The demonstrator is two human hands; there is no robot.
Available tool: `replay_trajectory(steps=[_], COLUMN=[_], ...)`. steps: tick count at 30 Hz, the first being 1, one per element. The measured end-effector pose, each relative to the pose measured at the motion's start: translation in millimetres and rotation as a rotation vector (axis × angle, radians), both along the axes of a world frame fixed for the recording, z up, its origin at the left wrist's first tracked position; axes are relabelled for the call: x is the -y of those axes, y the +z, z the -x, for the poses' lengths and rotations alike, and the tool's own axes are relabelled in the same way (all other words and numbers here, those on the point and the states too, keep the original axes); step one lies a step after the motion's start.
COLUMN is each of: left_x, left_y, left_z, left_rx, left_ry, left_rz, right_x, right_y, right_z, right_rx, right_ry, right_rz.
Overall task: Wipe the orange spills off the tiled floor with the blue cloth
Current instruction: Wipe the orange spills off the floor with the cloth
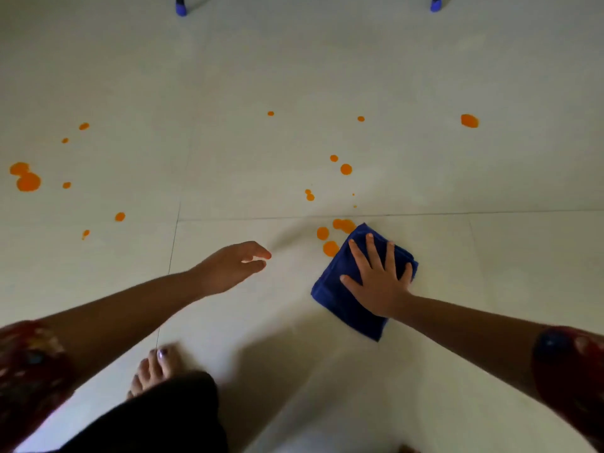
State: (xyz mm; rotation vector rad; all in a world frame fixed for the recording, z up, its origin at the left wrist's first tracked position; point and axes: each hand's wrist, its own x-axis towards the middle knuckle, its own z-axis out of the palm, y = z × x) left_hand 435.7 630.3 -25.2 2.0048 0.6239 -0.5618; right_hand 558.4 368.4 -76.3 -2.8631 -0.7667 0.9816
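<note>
From where I stand, the left hand hangs released just over the tiled floor, fingers loosely curved and holding nothing. It looks best planted as a brace, clear of the wet patches. To its right a cluster of orange spills lies just beside, and partly touching, the upper left edge of the blue cloth. The cloth lies flat on the floor under the right hand, whose spread fingers press down on it without gripping. I think the stroke should go forward and left over that cluster, with even palm pressure. Lifting at the end would help, as dragging back would likely smear. The soiled face will probably need folding under before the farther drops.

On the far left a large double blob is round-edged, thick and opaque, and smaller dots are scattered around it. The pale tiles look smooth and faintly glossy, and thin dark grout lines divide them. The cloth is a soft square folded into layers, deep blue. Well to the right, near the top, sits a lone spill, roughly oval.
</note>
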Motion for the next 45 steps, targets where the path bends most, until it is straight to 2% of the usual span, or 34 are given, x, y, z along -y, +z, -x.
replay_trajectory(steps=[3,6,12,16,18,21,23,24,25,27,29,30,33,35,36,37,39,41,42,43,45], left_x=[-16,-37,-67,-76,-80,-80,-75,-74,-74,-76,-78,-78,-74,-73,-74,-76,-78,-78,-77,-77,-76], left_y=[-29,-45,-76,-86,-93,-103,-105,-105,-105,-105,-104,-105,-106,-107,-108,-108,-107,-106,-106,-106,-108], left_z=[-22,-39,-53,-64,-64,-59,-56,-56,-57,-57,-57,-57,-56,-56,-56,-56,-55,-55,-56,-56,-55], left_rx=[0.106,0.259,0.420,0.463,0.452,0.433,0.431,0.432,0.433,0.437,0.446,0.449,0.445,0.448,0.448,0.448,0.444,0.441,0.443,0.443,0.441], left_ry=[-0.144,-0.222,-0.250,-0.362,-0.408,-0.447,-0.454,-0.453,-0.452,-0.456,-0.456,-0.453,-0.452,-0.450,-0.459,-0.470,-0.484,-0.492,-0.492,-0.488,-0.483], left_rz=[-0.173,-0.267,-0.360,-0.513,-0.558,-0.650,-0.723,-0.747,-0.755,-0.743,-0.736,-0.744,-0.780,-0.788,-0.789,-0.791,-0.798,-0.800,-0.799,-0.804,-0.807], right_x=[-11,-31,-73,-75,-45,-29,-55,-76,-97,-121,-111,-95,-52,-62,-81,-105,-148,-156,-142,-124,-88], right_y=[-5,-21,-40,-46,-45,-44,-45,-45,-45,-47,-44,-42,-44,-45,-45,-45,-46,-46,-47,-47,-48], right_z=[6,28,13,52,79,45,5,-7,-7,21,58,63,22,-27,-44,-49,-30,8,19,22,7], right_rx=[0.028,0.098,0.383,0.349,0.370,0.450,0.467,0.473,0.487,0.497,0.451,0.417,0.460,0.497,0.513,0.515,0.495,0.446,0.426,0.416,0.450], right_ry=[-0.076,-0.212,-0.280,-0.050,-0.004,-0.249,-0.434,-0.454,-0.421,-0.213,-0.026,-0.013,-0.258,-0.452,-0.469,-0.430,-0.170,0.130,0.210,0.241,0.166], right_rz=[0.056,0.066,-0.018,-0.248,-0.265,-0.109,-0.038,-0.042,-0.068,-0.156,-0.220,-0.256,-0.243,-0.137,-0.120,-0.134,-0.205,-0.257,-0.264,-0.262,-0.245])
